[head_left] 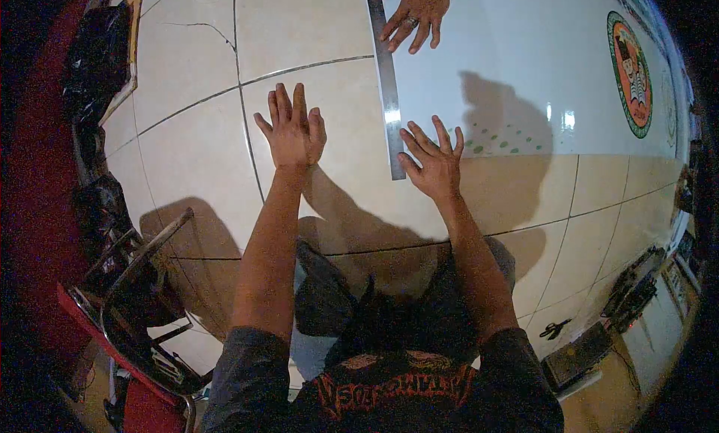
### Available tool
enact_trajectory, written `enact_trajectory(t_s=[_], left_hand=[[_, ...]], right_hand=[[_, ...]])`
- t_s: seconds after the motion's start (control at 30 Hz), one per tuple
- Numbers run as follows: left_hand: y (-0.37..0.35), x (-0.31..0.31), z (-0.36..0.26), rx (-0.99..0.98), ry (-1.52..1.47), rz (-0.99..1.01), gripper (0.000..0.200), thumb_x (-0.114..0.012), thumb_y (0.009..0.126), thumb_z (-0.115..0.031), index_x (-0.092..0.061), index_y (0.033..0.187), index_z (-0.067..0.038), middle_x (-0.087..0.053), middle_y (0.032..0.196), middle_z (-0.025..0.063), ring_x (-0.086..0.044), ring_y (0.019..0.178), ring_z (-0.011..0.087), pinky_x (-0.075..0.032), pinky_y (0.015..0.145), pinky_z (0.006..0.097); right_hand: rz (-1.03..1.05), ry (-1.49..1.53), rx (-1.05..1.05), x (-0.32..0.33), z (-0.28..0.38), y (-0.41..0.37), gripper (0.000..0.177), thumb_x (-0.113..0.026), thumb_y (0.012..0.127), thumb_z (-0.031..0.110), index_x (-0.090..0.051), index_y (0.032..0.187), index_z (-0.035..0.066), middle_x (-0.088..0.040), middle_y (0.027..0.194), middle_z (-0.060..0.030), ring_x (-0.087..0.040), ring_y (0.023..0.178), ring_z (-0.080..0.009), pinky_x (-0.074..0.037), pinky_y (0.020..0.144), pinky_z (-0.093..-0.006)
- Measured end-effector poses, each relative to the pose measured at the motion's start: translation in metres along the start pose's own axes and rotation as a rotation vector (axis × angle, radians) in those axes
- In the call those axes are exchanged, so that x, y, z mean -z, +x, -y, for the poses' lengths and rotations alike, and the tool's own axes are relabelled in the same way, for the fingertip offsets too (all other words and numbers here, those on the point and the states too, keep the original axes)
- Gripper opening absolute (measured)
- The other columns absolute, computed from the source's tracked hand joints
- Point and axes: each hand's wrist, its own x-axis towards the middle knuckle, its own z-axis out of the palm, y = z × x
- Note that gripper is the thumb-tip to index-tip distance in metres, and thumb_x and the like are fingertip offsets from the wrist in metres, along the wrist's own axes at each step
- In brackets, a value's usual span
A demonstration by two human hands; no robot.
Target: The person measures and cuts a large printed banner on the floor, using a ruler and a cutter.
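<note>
Both palms lie flat, fingers spread: left hand (293,133) on the floor (195,156), right hand (433,163) touching the ruler's (387,81) near end.

The ruler (387,96) is bare metal, grey and smooth, and it's catching a bright streak of light halfway along. Under it the white sheet (524,66) is sleek and glossy, coated paper or vinyl, hard to say which, throwing back lamp glare. Its round logo (630,74) is flat colour print. The floor (195,156) is glazed cream tile, shiny, with dark grout lines and a hairline crack. The chair (142,257) shows dark metal tubing. The shirt (389,395) is matt black cloth, printed.
</note>
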Motion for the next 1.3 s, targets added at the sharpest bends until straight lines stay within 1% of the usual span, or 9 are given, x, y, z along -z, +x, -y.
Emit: enact_trajectory(t_s=[0.27, 0.33, 0.47, 0.53, 0.73, 0.8, 0.93, 1.03, 1.3], left_hand=[[-0.001, 0.004, 0.002, 0.018, -0.041, 0.031, 0.061, -0.035, 0.101, -0.047, -0.031, 0.154, -0.017, -0.021, 0.161, 0.019, -0.017, 0.15, 0.0385, -0.005, 0.115, 0.0689], [-0.005, 0.009, 0.003, -0.001, -0.076, 0.01, 0.062, -0.036, 0.1, -0.048, -0.031, 0.155, -0.017, -0.021, 0.162, 0.0185, -0.016, 0.15, 0.038, -0.004, 0.115, 0.0683], [0.0, -0.003, 0.022, -0.054, -0.006, 0.004, 0.07, -0.04, 0.098, -0.053, -0.027, 0.156, -0.017, -0.021, 0.162, 0.0185, -0.019, 0.149, 0.0374, -0.006, 0.115, 0.0675], [0.006, 0.004, 0.047, -0.092, -0.305, 0.189, 0.071, -0.038, 0.098, -0.055, -0.024, 0.157, -0.018, -0.027, 0.16, 0.0187, -0.026, 0.147, 0.0392, -0.013, 0.114, 0.0684], [-0.123, 0.105, 0.063, 0.19, -0.278, 0.753, 0.066, -0.036, 0.097, -0.059, -0.047, 0.144, -0.014, -0.053, 0.142, 0.0196, -0.05, 0.132, 0.0339, -0.025, 0.112, 0.0652], [-0.155, 0.136, 0.056, 0.298, -0.314, 0.448, 0.066, -0.041, 0.096, -0.058, -0.053, 0.139, -0.01, -0.061, 0.13, 0.02, -0.057, 0.123, 0.035, -0.032, 0.108, 0.0631], [-0.202, 0.145, 0.053, 0.281, -0.374, 0.448, 0.07, -0.045, 0.095, -0.057, -0.049, 0.141, -0.006, -0.057, 0.134, 0.0219, -0.054, 0.125, 0.0366, -0.038, 0.104, 0.0601], [-0.219, 0.173, 0.023, 0.314, -0.151, 0.33, 0.072, -0.048, 0.094, -0.053, -0.041, 0.146, -0.004, -0.044, 0.146, 0.0242, -0.044, 0.132, 0.0414, -0.041, 0.103, 0.0574], [-0.21, 0.189, 0.018, 0.331, -0.227, 0.334, 0.067, -0.051, 0.09, -0.049, -0.049, 0.139, -0.002, -0.053, 0.136, 0.0246, -0.052, 0.123, 0.0411, -0.045, 0.101, 0.0521]], right_hand=[[-0.21, 0.078, -0.112, -0.001, 0.0, -0.019, 0.058, -0.054, 0.094, 0.027, -0.042, 0.149, 0.012, -0.041, 0.154, -0.0106, -0.023, 0.147, -0.0409, -0.004, 0.114, -0.0678], [-0.331, 0.149, -0.417, -0.002, 0.021, -0.034, 0.059, -0.054, 0.095, 0.028, -0.04, 0.15, 0.01, -0.039, 0.156, -0.0103, -0.022, 0.147, -0.0404, -0.004, 0.114, -0.0674], [-0.057, 0.14, -0.419, -0.001, 0.084, -0.101, 0.058, -0.049, 0.098, 0.031, -0.039, 0.149, 0.006, -0.034, 0.157, -0.0146, -0.025, 0.147, -0.0384, -0.007, 0.116, -0.0635], [-0.108, 0.156, -0.463, 0.005, 0.103, -0.115, 0.062, -0.05, 0.097, 0.032, -0.035, 0.151, 0.004, -0.032, 0.158, -0.0166, -0.023, 0.147, -0.0384, -0.007, 0.117, -0.0622], [-0.226, 0.288, -0.706, 0.034, 0.153, -0.144, 0.068, -0.052, 0.097, 0.027, -0.025, 0.154, 0.004, -0.028, 0.159, -0.0199, -0.021, 0.148, -0.039, -0.007, 0.118, -0.06], [-0.213, 0.346, -0.708, 0.052, 0.149, -0.137, 0.069, -0.053, 0.096, 0.026, -0.024, 0.154, 0.003, -0.028, 0.159, -0.0199, -0.02, 0.148, -0.0391, -0.009, 0.117, -0.0601], [-0.361, 0.248, -0.634, 0.052, 0.138, -0.14, 0.068, -0.053, 0.097, 0.027, -0.024, 0.154, 0.004, -0.028, 0.159, -0.0194, -0.021, 0.148, -0.0397, -0.012, 0.117, -0.0603], [-0.259, 0.329, -0.721, 0.041, 0.146, -0.144, 0.067, -0.053, 0.097, 0.027, -0.026, 0.153, 0.005, -0.028, 0.159, -0.0188, -0.022, 0.147, -0.0406, -0.014, 0.116, -0.0605], [0.092, 0.259, -0.722, 0.012, 0.151, -0.154, 0.084, -0.056, 0.095, 0.048, -0.019, 0.156, 0.004, -0.012, 0.164, -0.0175, -0.003, 0.151, -0.0402, 0.002, 0.118, -0.0607]])
